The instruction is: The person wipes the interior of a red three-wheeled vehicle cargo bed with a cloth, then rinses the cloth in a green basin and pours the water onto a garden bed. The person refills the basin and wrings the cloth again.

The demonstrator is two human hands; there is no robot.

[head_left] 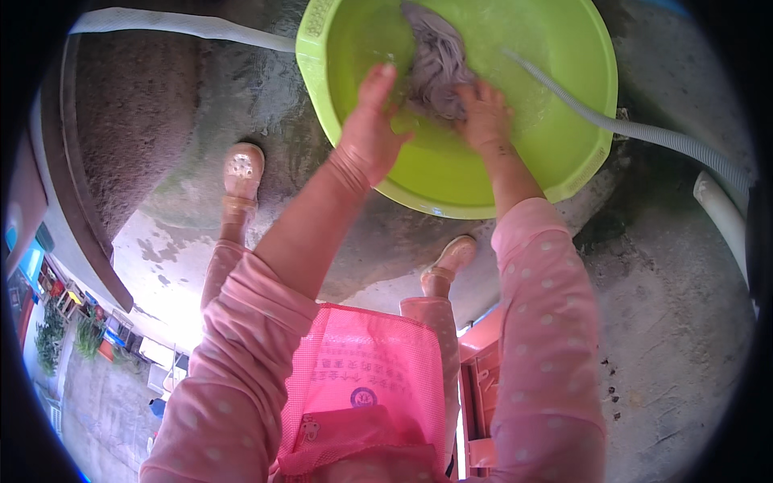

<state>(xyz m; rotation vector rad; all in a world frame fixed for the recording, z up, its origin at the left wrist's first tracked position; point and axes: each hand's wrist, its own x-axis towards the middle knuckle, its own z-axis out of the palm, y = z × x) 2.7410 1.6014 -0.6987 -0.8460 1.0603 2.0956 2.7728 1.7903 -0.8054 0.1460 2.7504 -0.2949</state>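
A large lime-green basin [332, 97] holds water and a wet greyish-mauve cloth [439, 60], which lies bunched and twisted from the far rim to the middle. My right hand [485, 115] is inside the basin at the cloth's near end, its fingers closed on the edge of the fabric. Over the basin's near left side, my left hand [372, 125] holds nothing, with thumb and fingers apart. A grey ribbed hose [580, 109] hangs over the right rim, its end in the basin.
A whitish hose [185, 26] runs to the basin's left side. A pale pipe [721, 213] lies at the right. My feet in light clogs [243, 173] stand on wet concrete. A red stool-like thing [481, 386] is beneath me, beside my pink apron [370, 354].
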